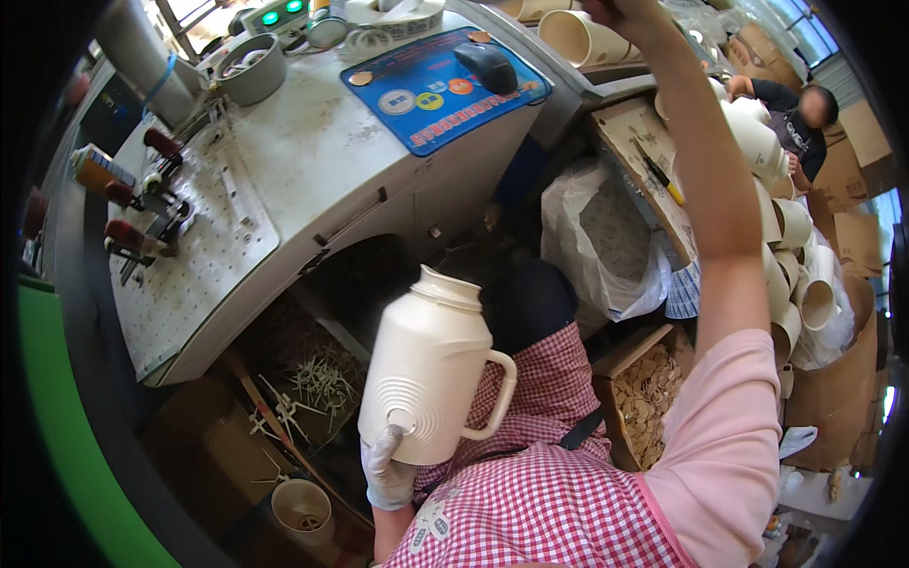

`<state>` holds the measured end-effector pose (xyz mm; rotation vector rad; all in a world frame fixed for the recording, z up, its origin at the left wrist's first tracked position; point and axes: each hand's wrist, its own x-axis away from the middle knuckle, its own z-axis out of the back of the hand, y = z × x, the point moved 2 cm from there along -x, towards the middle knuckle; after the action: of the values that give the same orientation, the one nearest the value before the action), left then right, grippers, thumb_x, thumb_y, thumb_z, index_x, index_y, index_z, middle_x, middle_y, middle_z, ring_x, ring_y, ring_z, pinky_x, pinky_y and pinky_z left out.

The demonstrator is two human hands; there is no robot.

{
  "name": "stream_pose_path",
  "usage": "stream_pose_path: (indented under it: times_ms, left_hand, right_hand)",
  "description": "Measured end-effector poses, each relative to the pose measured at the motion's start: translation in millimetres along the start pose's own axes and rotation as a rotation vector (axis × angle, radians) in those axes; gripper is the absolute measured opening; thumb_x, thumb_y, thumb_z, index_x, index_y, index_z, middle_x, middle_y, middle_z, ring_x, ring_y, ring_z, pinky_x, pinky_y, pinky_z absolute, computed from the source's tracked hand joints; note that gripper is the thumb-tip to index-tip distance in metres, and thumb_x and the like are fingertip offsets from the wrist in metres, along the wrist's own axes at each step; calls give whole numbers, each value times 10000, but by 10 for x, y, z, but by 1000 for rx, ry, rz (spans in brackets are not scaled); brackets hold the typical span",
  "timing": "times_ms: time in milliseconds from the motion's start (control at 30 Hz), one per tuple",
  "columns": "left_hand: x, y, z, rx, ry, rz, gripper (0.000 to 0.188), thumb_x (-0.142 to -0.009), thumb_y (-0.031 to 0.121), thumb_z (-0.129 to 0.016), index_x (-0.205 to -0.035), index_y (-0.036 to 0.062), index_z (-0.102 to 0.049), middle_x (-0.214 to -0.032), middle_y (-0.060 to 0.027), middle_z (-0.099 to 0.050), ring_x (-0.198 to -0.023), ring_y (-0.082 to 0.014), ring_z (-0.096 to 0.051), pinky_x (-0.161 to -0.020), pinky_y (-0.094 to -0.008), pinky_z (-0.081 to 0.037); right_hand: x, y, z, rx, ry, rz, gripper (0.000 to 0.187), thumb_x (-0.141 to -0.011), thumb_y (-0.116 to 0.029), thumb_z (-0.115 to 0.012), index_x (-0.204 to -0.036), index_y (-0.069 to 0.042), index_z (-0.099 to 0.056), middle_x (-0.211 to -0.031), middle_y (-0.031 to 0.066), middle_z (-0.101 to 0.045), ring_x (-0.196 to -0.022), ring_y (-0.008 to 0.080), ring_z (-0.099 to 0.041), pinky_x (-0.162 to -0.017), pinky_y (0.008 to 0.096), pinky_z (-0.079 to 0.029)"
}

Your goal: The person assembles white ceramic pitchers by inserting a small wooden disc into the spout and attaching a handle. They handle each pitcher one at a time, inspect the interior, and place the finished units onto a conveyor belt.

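Observation:
My left hand [386,470], in a pale glove, grips a cream plastic jug body [431,364] low down, with the thumb on its ringed lower part. The jug is upright, slightly tilted, over my lap, with its spout up and its handle to the right. My right arm reaches far up to the right. At the top edge my right hand [620,11] is partly cut off, next to a tray holding cream cylindrical plastic parts [579,40]; its fingers do not show well enough to read.
A white machine table [312,142] carries toggle clamps [151,218], a grey round tin [251,71] and a mouse [485,66] on a blue mat [426,95]. Right are a plastic bag [606,237], a box of scraps [649,398] and stacked jugs [757,142]. Another person [800,133] works beyond.

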<state>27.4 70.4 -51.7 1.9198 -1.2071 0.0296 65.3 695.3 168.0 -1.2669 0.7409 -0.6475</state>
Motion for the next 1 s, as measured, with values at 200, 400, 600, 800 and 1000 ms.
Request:
stream_pose_path:
  times_ms: [200, 400, 600, 800, 1000]
  left_hand:
    - [-234, -6, -163, -84, 24, -28, 792, -875, 288, -674, -1516, -68, -374, -1467, -215, -516, -1315, -325, -568, -1117, -458, -469]
    - [-317, -12, -322, -156, 61, -25, 798, -889, 316, -674, -1521, -65, -370, -1478, -219, -509, -1332, -328, -556, -1119, -465, -464]
    - [-481, -59, -556, -225, 177, -15, 851, -787, 321, -704, -1476, -84, -414, -1392, -208, -559, -1251, -307, -593, -1085, -433, -466]
    - [-643, -73, -660, -295, 221, -46, 901, -762, 374, -730, -1478, -75, -421, -1372, -211, -570, -1237, -317, -596, -1084, -442, -458]
    - [-767, -73, -726, -413, 140, -17, 896, -835, 417, -641, -1527, -77, -357, -1474, -234, -501, -1338, -341, -542, -1144, -464, -422]
  right_hand:
    - [195, 645, 1136, 221, 460, -222, 284, -979, -292, -549, -887, -63, -690, -673, 78, -663, -450, 134, -546, -392, 277, -379]
    - [59, 757, 1409, 985, 628, 28, 304, -890, -175, -532, -784, 13, -746, -651, 188, -698, -638, 290, -724, -598, 436, -553]
    - [-370, 1248, 1140, 1300, 662, -28, 381, -946, -214, -496, -1202, 4, -673, -1180, 311, -690, -1146, 431, -674, -978, 519, -535]
    - [-542, 1588, 1024, 1421, 668, 16, 374, -940, -243, -547, -1194, -5, -684, -1142, 299, -701, -1104, 428, -684, -954, 519, -542]
    - [-665, 1728, 1074, 1450, 629, 11, 368, -932, -256, -585, -1177, -3, -693, -1100, 287, -711, -1065, 421, -692, -928, 515, -548]
